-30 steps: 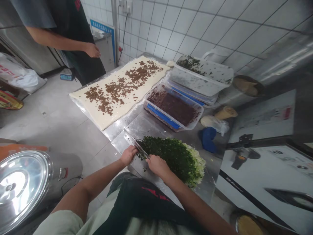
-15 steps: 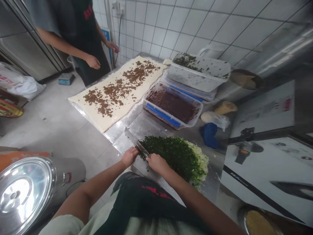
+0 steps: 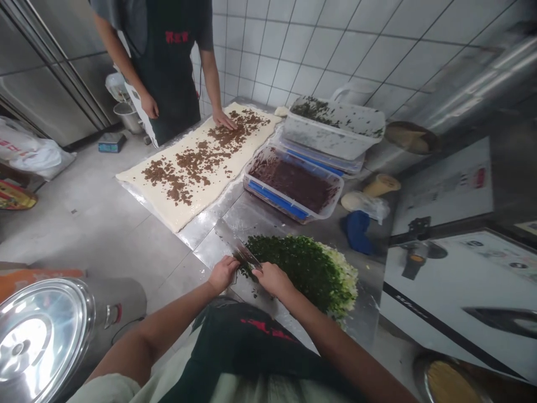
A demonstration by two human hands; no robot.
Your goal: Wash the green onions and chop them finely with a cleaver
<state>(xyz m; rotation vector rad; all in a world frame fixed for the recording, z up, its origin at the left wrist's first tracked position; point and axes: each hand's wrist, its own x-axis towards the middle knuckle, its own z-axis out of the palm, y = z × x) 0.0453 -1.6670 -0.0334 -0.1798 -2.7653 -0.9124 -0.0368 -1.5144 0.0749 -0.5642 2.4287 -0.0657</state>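
My right hand [image 3: 272, 278] is wrapped round the handle of a broad-bladed kitchen knife [image 3: 235, 242], whose blade points away to the left. Close beside the blade, my left hand [image 3: 222, 274] is closed on a small bunch of scallion greens [image 3: 237, 268], mostly hidden by the fingers. A heap of finely chopped scallion greens [image 3: 293, 254] lies on the metal table to the right of the blade. Paler chopped pieces [image 3: 344, 280] form its right side.
A co-worker's hand [image 3: 224, 120] touches brown crumbled filling on a long dough sheet [image 3: 176, 218]. Behind the heap stand a plastic tub of dark paste [image 3: 293, 182] and a tub with green bits [image 3: 335, 137]. A blue cloth [image 3: 357, 230] lies right; a lidded steel drum [image 3: 121, 308] stands left.
The co-worker has come closer and lowered one hand onto the filling on the dough. My two hands and the knife stay almost in place, with the blade shifted slightly.
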